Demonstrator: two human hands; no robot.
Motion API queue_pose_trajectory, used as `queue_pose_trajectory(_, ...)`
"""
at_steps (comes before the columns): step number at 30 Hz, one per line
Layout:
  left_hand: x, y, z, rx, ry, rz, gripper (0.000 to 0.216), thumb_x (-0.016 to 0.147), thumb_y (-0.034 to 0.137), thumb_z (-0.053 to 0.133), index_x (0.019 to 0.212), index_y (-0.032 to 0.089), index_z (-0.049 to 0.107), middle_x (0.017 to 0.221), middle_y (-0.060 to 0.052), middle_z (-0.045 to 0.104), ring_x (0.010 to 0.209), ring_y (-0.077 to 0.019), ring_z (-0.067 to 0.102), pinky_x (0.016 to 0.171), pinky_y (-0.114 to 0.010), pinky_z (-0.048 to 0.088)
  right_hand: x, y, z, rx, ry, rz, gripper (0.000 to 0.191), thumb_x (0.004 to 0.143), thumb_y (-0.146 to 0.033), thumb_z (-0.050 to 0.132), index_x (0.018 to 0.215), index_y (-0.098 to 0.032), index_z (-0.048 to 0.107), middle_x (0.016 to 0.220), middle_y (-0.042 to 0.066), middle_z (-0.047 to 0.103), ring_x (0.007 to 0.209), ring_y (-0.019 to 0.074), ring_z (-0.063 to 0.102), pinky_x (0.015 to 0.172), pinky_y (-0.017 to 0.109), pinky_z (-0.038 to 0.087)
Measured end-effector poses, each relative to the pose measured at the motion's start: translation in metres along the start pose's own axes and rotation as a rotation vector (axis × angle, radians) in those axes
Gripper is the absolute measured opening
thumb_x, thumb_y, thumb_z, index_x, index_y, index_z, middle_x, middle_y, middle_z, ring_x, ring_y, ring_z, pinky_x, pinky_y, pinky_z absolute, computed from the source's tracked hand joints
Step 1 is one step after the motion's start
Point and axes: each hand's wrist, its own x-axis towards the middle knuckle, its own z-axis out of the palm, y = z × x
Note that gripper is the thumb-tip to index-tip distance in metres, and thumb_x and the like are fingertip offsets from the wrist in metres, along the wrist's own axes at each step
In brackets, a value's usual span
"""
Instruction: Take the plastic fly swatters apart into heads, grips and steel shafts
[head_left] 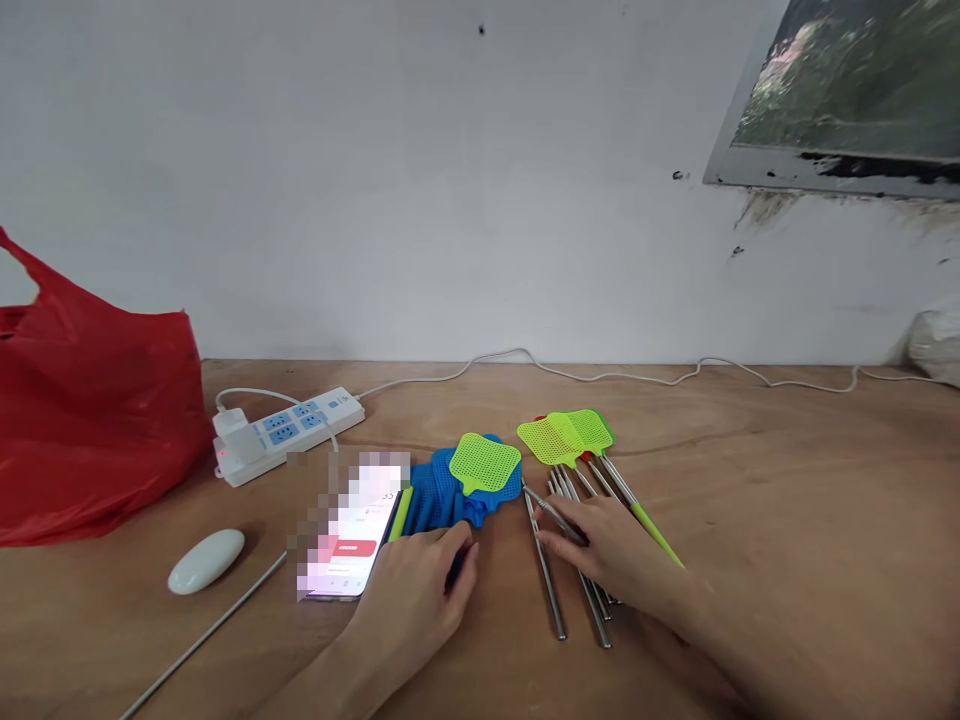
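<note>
Low in the middle, my left hand (420, 580) is closed beside the phone. A dark, bluish piece shows between its thumb and fingers, too hidden to name. Just beyond lie blue fly swatter heads (431, 490) in a pile, with a lime-green fly swatter head (485, 463) on top and a lime-green handle (401, 514) at the left. My right hand (600, 540) pinches a thin metal rod (551, 512), its tip pointing up and left. Several more metal rods (592, 610) lie under that hand, and one separate rod (546, 575) rests to its left.
A lit phone (352, 540), partly blurred, lies left of the pile. Fly swatters with lime-green heads (566, 437) and metal shafts lie at the right. A white power strip (292, 430), a white mouse (206, 562), a red plastic bag (97, 420) and a cable (202, 635) are at left.
</note>
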Motion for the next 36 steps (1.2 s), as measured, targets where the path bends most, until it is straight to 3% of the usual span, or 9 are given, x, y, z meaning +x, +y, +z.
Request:
queue_pose_trajectory(5, 0.000, 0.000, 0.002, 0.009, 0.000, -0.021, 0.026, 0.097, 0.024, 0.039, 0.077, 0.021, 0.055, 0.062, -0.002, 0.062, 0.060, -0.0216, 0.061, 0.054, -0.030, 0.023, -0.001, -0.007, 0.003, -0.128, -0.017, -0.096, 0.022, 0.099, -0.038, 0.056, 0.086, -0.023, 0.067, 0.073, 0.001, 0.071, 0.067, 0.0202, 0.066, 0.058, 0.030, 0.026)
queue_pose_trajectory(9, 0.000, -0.001, 0.004, 0.002, 0.012, -0.001, 0.026, 0.097, 0.026, 0.040, 0.077, 0.021, 0.056, 0.062, -0.002, 0.062, 0.060, -0.0213, 0.061, 0.054, -0.030, 0.022, -0.001, -0.004, -0.001, -0.165, 0.009, -0.018, 0.030, 0.100, -0.037, 0.053, 0.076, -0.022, 0.063, 0.068, 0.002, 0.069, 0.063, 0.0197, 0.064, 0.056, 0.030, 0.023)
queue_pose_trajectory(16, -0.001, -0.002, 0.005, -0.026, 0.042, 0.017, 0.028, 0.097, 0.027, 0.038, 0.075, 0.021, 0.053, 0.060, -0.001, 0.060, 0.056, -0.0198, 0.057, 0.053, -0.029, 0.022, 0.000, 0.003, -0.004, -0.087, 0.074, 0.095, 0.030, 0.097, -0.042, 0.053, 0.076, -0.023, 0.062, 0.061, 0.001, 0.062, 0.060, 0.0185, 0.057, 0.055, 0.029, 0.022)
queue_pose_trajectory(19, -0.002, -0.003, 0.007, -0.055, 0.059, 0.044, 0.028, 0.097, 0.028, 0.038, 0.075, 0.021, 0.053, 0.060, -0.001, 0.059, 0.055, -0.0190, 0.056, 0.053, -0.029, 0.022, 0.000, 0.001, -0.006, 0.173, 0.101, 0.149, 0.038, 0.098, -0.050, 0.050, 0.075, -0.023, 0.061, 0.057, -0.002, 0.054, 0.056, 0.0156, 0.049, 0.054, 0.028, 0.024)
queue_pose_trajectory(22, -0.002, -0.003, 0.008, -0.088, 0.057, 0.059, 0.028, 0.097, 0.029, 0.038, 0.074, 0.021, 0.052, 0.059, -0.001, 0.058, 0.054, -0.0182, 0.055, 0.053, -0.029, 0.023, 0.002, -0.003, -0.008, 0.678, 0.089, 0.247, 0.046, 0.099, -0.062, 0.038, 0.089, -0.023, 0.061, 0.047, -0.008, 0.037, 0.043, 0.0122, 0.034, 0.045, 0.025, 0.022)
queue_pose_trajectory(24, -0.002, -0.003, 0.008, -0.104, 0.054, 0.062, 0.028, 0.097, 0.029, 0.038, 0.074, 0.021, 0.052, 0.059, 0.000, 0.056, 0.054, -0.0180, 0.054, 0.053, -0.028, 0.023, 0.003, -0.006, -0.009, 0.958, 0.079, 0.308, 0.047, 0.097, -0.065, 0.039, 0.098, -0.023, 0.060, 0.042, -0.011, 0.032, 0.037, 0.0105, 0.027, 0.040, 0.024, 0.020)
queue_pose_trajectory(29, -0.002, -0.002, 0.007, -0.146, 0.050, 0.078, 0.028, 0.097, 0.030, 0.038, 0.073, 0.021, 0.049, 0.056, 0.002, 0.051, 0.052, -0.0170, 0.051, 0.053, -0.028, 0.023, 0.006, -0.007, -0.013, 1.343, 0.137, 0.477, 0.038, 0.082, -0.058, 0.066, 0.080, -0.021, 0.060, 0.050, -0.006, 0.052, 0.038, 0.0069, 0.036, 0.033, 0.018, 0.022)
queue_pose_trajectory(31, -0.002, -0.002, 0.007, -0.168, 0.041, 0.085, 0.028, 0.098, 0.030, 0.038, 0.073, 0.021, 0.049, 0.056, 0.002, 0.050, 0.051, -0.0166, 0.050, 0.053, -0.028, 0.023, 0.007, -0.007, -0.014, 1.445, 0.146, 0.533, 0.040, 0.076, -0.058, 0.073, 0.076, -0.020, 0.061, 0.054, -0.006, 0.053, 0.037, 0.0059, 0.039, 0.030, 0.016, 0.025)
queue_pose_trajectory(36, -0.004, 0.001, 0.005, -0.262, 0.006, 0.125, 0.031, 0.100, 0.033, 0.038, 0.072, 0.022, 0.044, 0.059, 0.003, 0.050, 0.055, -0.0159, 0.049, 0.054, -0.028, 0.023, 0.008, -0.009, -0.013, 1.528, 0.134, 0.510, 0.040, 0.072, -0.054, 0.083, 0.079, -0.018, 0.067, 0.057, -0.005, 0.059, 0.040, 0.0070, 0.055, 0.033, 0.014, 0.036)
